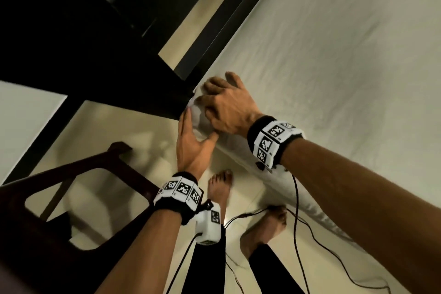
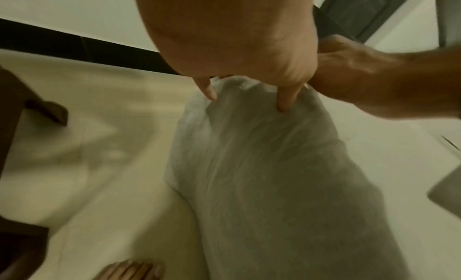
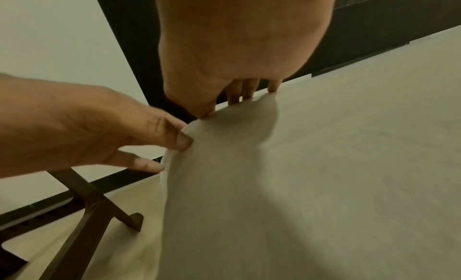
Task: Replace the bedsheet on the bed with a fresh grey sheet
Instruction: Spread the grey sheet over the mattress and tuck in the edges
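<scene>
A pale grey sheet [image 1: 334,67] lies spread over the mattress, smooth with faint creases. Both hands meet at its near-left corner beside the dark headboard [image 1: 107,43]. My right hand [image 1: 222,100] sits on top of the corner, fingers curled over the edge; in the right wrist view its fingertips [image 3: 234,99] dig into the sheet [image 3: 324,166] at the gap by the frame. My left hand [image 1: 198,126] lies against the corner's side with straight fingers and spread thumb. In the left wrist view the left hand [image 2: 247,99] presses into the bunched sheet [image 2: 262,166].
A dark wooden chair [image 1: 71,198] stands on the pale tiled floor just left of my left arm. My bare feet [image 1: 220,186] are beside the bed's edge, with thin black cables [image 1: 298,222] trailing from the wrist units across the floor.
</scene>
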`<state>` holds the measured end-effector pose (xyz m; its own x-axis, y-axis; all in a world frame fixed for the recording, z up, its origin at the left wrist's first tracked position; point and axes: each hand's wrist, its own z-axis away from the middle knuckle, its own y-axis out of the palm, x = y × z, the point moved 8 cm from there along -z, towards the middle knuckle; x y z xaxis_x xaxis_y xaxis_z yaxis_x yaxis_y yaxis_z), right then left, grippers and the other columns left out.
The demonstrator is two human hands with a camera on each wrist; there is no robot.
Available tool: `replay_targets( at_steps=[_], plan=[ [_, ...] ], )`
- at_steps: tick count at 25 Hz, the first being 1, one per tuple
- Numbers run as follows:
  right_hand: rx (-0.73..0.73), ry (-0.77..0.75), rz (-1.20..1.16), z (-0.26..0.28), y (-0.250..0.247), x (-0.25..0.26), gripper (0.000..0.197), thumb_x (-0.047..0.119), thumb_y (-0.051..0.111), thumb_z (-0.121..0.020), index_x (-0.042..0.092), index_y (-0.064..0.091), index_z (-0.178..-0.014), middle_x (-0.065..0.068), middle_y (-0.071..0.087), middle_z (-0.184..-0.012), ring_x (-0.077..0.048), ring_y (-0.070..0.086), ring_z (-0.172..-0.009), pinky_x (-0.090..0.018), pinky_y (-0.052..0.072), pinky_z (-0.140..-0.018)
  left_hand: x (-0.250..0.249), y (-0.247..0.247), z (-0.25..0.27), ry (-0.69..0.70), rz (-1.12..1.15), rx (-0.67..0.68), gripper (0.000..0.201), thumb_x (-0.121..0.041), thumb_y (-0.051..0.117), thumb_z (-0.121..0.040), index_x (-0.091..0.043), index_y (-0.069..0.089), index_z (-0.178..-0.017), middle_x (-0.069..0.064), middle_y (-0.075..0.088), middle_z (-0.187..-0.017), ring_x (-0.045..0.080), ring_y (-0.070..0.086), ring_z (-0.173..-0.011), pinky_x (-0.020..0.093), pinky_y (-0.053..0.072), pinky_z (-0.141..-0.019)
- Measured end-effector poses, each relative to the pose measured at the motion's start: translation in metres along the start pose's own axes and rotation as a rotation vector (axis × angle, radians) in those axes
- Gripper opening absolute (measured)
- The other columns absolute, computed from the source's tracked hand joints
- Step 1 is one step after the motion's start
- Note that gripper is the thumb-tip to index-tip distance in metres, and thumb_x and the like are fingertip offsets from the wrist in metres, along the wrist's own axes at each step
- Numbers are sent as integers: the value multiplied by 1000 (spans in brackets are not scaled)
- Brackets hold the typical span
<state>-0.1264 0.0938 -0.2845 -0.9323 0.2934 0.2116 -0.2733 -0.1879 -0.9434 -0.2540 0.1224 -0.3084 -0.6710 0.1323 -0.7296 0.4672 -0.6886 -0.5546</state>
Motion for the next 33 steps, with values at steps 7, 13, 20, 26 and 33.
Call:
replay_targets(
  at_steps=[7, 13, 20, 26, 33],
  plan=[
    [340, 94, 167, -39, 14, 8, 62, 65, 25, -99, 32, 64, -133, 0, 61, -139, -28, 43, -141, -65, 9, -120, 25, 17, -34, -237, 142, 139, 61, -22, 62, -83, -21, 49, -142, 5, 64, -131, 21, 64, -114, 32, 53, -100],
    [556, 108, 217, -61, 28, 25, 71, 68, 21, -101, 33, 27, -162, 1, 30, -168, -29, 17, -158, -67, -6, -122, 15, 20, -31, -192, -96, 239, 85, 14, 71, -82, -60, 60, -123, -5, 65, -134, 11, 57, -127, 17, 17, -118],
    [70, 70, -70, 12, 4, 10, 61, 57, 35, -99, 31, 45, -154, -13, 32, -166, -30, 25, -155, -61, 4, -123, 0, 12, 3, -162, -319, -73, 81, -42, 43, -83, 6, 33, -147, 25, 36, -152, 41, 37, -138, 44, 29, -117],
    [-112, 508, -270, 140, 18, -51, 69, 48, 50, -95, 18, 40, -157, -16, 26, -169, -33, 24, -156, -63, 19, -122, -69, 59, 31, 347, -731, 102, 87, -47, 57, -81, -14, 29, -156, 13, 15, -167, 31, 12, -155, 54, 21, -122],
    [-171, 718, -428, 282, 57, 2, 66, 29, 63, -78, 20, 56, -143, -14, 40, -162, -33, 39, -147, -52, 36, -114, -66, 104, 109, 467, -897, 309, 89, -49, 63, -83, -13, 27, -157, 19, 11, -167, 36, 11, -154, 55, 20, -123]
  ],
)
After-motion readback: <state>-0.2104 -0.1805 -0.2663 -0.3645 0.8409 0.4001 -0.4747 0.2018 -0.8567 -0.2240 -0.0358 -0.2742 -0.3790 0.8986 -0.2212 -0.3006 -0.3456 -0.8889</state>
